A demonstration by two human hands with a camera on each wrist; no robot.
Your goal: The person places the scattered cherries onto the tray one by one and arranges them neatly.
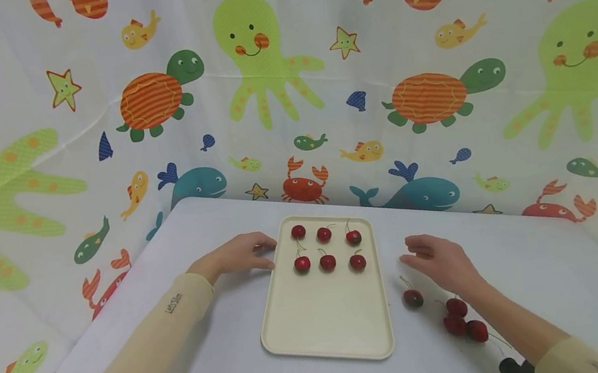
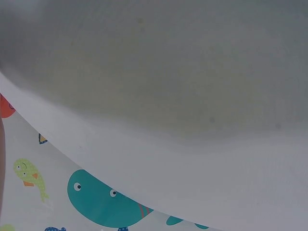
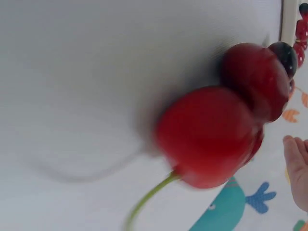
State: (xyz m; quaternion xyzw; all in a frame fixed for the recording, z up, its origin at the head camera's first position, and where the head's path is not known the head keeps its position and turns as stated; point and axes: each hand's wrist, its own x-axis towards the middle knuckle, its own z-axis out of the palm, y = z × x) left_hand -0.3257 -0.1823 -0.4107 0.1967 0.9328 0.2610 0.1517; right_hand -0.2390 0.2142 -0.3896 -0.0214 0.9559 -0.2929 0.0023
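A cream rectangular tray (image 1: pixel 326 323) lies on the white table. Red cherries (image 1: pixel 327 263) with stems form two rows of three in its far half. My left hand (image 1: pixel 239 253) is at the tray's far left edge, thumb and fingertips right at the rim. Off the tray's right side, my right hand (image 1: pixel 440 261) hovers with relaxed fingers and nothing in them. One dark cherry (image 1: pixel 413 298) lies just below that hand. A cluster of three more cherries (image 1: pixel 455 324) sits nearer me, beside the right forearm; cherries (image 3: pixel 207 137) loom large in the right wrist view.
The white tabletop (image 1: pixel 232 361) extends around the tray. Behind it and along the sides hangs a sheet (image 1: pixel 315 95) printed with sea animals. A black object (image 1: pixel 511 368) shows by the right sleeve. The left wrist view holds mostly blurred white surface (image 2: pixel 159 159).
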